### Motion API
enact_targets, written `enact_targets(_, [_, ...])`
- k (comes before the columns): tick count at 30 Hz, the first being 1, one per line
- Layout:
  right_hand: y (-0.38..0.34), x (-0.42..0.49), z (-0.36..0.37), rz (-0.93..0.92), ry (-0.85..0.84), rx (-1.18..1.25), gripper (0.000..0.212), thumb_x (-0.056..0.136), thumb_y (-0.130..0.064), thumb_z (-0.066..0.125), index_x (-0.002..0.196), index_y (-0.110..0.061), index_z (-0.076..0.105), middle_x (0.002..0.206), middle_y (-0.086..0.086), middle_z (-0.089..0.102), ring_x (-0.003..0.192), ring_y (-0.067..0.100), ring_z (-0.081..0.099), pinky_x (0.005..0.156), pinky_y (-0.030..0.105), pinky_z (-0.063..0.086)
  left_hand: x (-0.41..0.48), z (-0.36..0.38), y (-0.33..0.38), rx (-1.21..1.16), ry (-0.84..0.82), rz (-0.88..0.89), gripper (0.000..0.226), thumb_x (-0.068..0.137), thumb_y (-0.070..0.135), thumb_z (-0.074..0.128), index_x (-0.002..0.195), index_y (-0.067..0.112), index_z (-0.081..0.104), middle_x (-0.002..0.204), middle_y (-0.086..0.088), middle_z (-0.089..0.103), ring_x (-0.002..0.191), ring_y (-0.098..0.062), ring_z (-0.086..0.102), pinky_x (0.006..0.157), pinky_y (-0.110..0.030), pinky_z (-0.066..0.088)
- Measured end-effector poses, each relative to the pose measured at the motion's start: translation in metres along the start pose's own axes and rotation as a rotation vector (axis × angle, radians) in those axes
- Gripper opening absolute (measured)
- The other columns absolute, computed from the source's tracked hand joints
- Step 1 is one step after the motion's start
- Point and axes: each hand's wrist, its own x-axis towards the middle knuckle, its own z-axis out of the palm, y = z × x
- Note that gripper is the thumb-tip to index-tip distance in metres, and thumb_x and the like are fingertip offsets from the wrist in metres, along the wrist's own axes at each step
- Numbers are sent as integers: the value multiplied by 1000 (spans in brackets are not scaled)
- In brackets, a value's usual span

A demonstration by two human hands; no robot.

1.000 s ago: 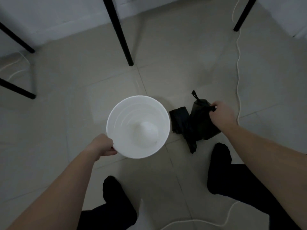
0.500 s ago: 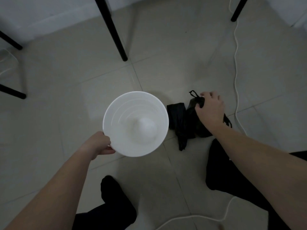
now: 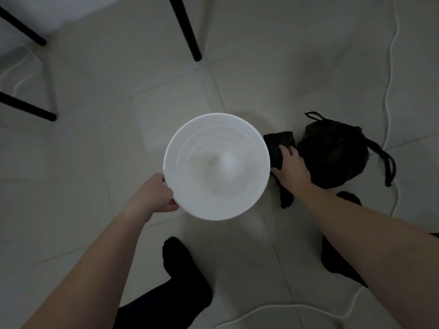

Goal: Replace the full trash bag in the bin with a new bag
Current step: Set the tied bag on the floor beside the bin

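Note:
A round white bin (image 3: pixel 180 148) stands on the tiled floor with no bag in it. My left hand (image 3: pixel 155 194) grips its near left rim. To the right of the bin lies a folded black bag (image 3: pixel 276 142), flat on the floor. My right hand (image 3: pixel 291 166) lies on top of this folded bag, fingers spread over it with the tips bent down at its edge. Further right sits the full black trash bag (image 3: pixel 332 150), tied, with drawstring loops at its top and right side. It lies free of both hands.
Black furniture legs (image 3: pixel 187 32) stand on the floor at the back, with more (image 3: pixel 26 108) at the left. A white cable (image 3: pixel 389 86) runs down the right side and curls behind my feet (image 3: pixel 180 260). Open tile lies left of the bin.
My right hand let go of the full bag's top and moved left onto the folded black bag. The full bag now rests alone on the floor. My left hand kept hold of the bin rim.

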Motion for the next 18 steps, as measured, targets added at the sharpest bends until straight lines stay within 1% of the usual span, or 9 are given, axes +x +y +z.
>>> enact_targets(2, [2,6,10,28,-39,-60,88,93,-40,70,160,-32,14,168,11,14,144,43,31,100,58,46,6,0,-4,18,9,-6,23,93,-10,58,112,2,54,114,-21,70,92,-36,77,75,-46,67])
enact_targets(4, [3,11,17,30,-75,-129,91,94,-41,68,161,-36,7,168,12,9,142,44,31,97,57,48,10,0,-6,10,1,-11,23,93,-10,58,109,6,55,114,-22,69,89,-36,78,73,-45,66])
enact_targets(6, [6,14,26,29,-111,-186,89,96,-37,66,161,-39,5,168,13,6,142,45,31,96,55,48,12,0,-6,19,-3,-3,26,93,-11,56,106,11,55,113,-22,67,87,-35,77,67,-40,65])
enact_targets(7, [9,15,30,33,-128,-205,86,98,-32,64,161,-39,6,168,14,6,142,46,30,97,55,48,12,0,-6,26,0,3,27,92,-11,56,106,12,55,113,-21,67,87,-35,77,64,-37,64])
enact_targets(10, [20,14,41,29,-160,-238,77,99,-10,56,160,-37,19,166,13,11,141,45,29,95,54,50,14,1,-7,54,4,11,28,91,-12,56,106,11,55,112,-22,67,83,-34,76,59,-34,63])
enact_targets(12, [28,14,46,11,-120,-238,76,96,2,53,159,-33,28,162,12,22,135,41,35,88,51,54,17,1,-7,75,6,11,28,91,-12,56,107,11,55,111,-22,67,81,-33,76,59,-34,63])
enact_targets(14, [34,16,48,-8,-75,-196,74,94,9,50,157,-28,37,155,12,34,127,38,43,84,47,56,19,0,-6,89,8,4,27,92,-12,56,106,11,55,111,-21,66,83,-34,76,61,-36,64])
enact_targets(18, [35,20,42,-49,4,-41,70,87,18,49,149,-14,50,139,16,52,115,38,55,92,44,55,21,-1,-2,109,7,-23,26,92,-14,58,103,10,53,113,-23,66,89,-39,76,65,-40,65])
